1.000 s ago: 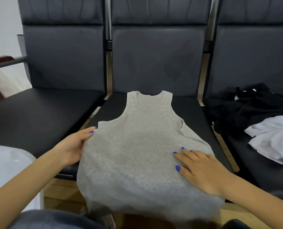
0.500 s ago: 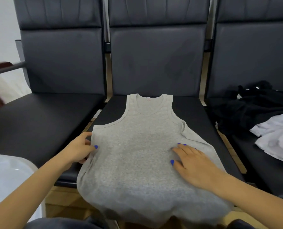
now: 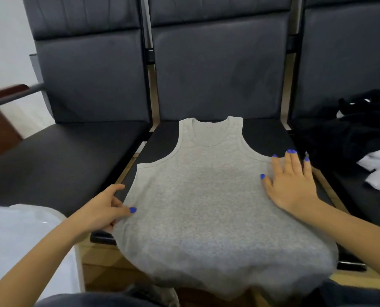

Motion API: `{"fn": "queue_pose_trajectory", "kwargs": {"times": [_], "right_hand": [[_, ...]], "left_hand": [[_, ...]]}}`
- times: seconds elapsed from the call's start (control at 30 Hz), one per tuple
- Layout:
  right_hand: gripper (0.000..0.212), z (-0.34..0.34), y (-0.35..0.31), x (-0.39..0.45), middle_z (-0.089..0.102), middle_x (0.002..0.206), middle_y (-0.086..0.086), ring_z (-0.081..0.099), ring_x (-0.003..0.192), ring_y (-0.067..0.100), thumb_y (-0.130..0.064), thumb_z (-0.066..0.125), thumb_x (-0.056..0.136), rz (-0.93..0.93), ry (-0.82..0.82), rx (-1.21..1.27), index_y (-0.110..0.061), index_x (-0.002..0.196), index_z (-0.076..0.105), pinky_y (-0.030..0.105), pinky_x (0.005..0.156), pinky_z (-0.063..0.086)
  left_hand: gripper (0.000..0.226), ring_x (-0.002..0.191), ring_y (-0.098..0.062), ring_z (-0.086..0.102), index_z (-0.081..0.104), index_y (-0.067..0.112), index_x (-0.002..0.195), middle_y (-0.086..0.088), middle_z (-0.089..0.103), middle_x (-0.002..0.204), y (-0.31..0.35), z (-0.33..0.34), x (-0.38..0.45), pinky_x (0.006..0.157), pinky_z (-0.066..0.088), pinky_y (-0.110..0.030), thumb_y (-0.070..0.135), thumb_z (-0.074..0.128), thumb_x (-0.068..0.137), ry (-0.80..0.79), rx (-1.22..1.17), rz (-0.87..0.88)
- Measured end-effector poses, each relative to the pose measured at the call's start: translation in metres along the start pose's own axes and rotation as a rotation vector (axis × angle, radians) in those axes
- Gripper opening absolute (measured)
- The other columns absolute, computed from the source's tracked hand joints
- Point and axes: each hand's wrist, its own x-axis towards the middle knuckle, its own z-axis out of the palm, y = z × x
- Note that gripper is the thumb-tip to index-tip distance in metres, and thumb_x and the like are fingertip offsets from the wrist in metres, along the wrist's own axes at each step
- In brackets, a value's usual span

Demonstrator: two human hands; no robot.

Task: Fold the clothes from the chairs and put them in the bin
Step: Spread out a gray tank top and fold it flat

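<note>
Fingers (image 3: 292, 161) of the right hand (image 3: 293, 185), spread flat, have slid outward to the gray tank top (image 3: 197, 196)'s right armhole edge. The left hand (image 3: 102, 209) pinches its left side. The top lies on the middle chair (image 3: 266, 134), hem overhanging the front; the left chair (image 3: 62, 156) seat is bare.

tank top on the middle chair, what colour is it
Heather grey; the tank top shows only in the head view, which is the one view.
</note>
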Motion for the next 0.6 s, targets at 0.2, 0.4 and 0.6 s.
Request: {"fn": "queue_pose_trajectory", "kwargs": {"times": [0.2,0.4,0.6], "right_hand": [[0.059,0.007,-0.017,-0.018,-0.005,0.162,0.002,-0.006,0.149,0.019,-0.051,0.016,0.101,-0.207,-0.216,0.139,-0.030,0.154,0.000,0.043,0.119,-0.003],[0.059,0.004,-0.014,-0.019,-0.006,0.162,0.001,-0.007,0.149,0.018,-0.053,0.015,0.100,-0.198,-0.231,0.138,-0.033,0.153,-0.001,0.044,0.119,-0.004],[0.058,0.003,-0.016,-0.027,-0.013,0.161,-0.001,-0.012,0.148,0.017,-0.053,0.010,0.100,-0.154,-0.270,0.125,-0.034,0.152,-0.008,0.056,0.114,-0.008]], "left_hand": [[0.034,0.088,-0.027,0.062,0.053,0.020,0.125,-0.011,0.060,0.091,-0.011,-0.003,-0.001,0.089,0.051,-0.044,0.010,0.058,0.093,0.269,-0.091,0.185],[0.034,0.091,-0.025,0.057,0.052,0.017,0.126,-0.007,0.060,0.096,-0.026,-0.008,0.009,0.084,0.048,-0.042,0.009,0.058,0.093,0.268,-0.087,0.013],[0.035,0.101,-0.029,0.057,0.062,0.009,0.122,-0.010,0.056,0.120,-0.016,0.006,0.020,0.084,0.047,-0.038,0.005,0.061,0.087,0.466,0.489,0.334]]}}
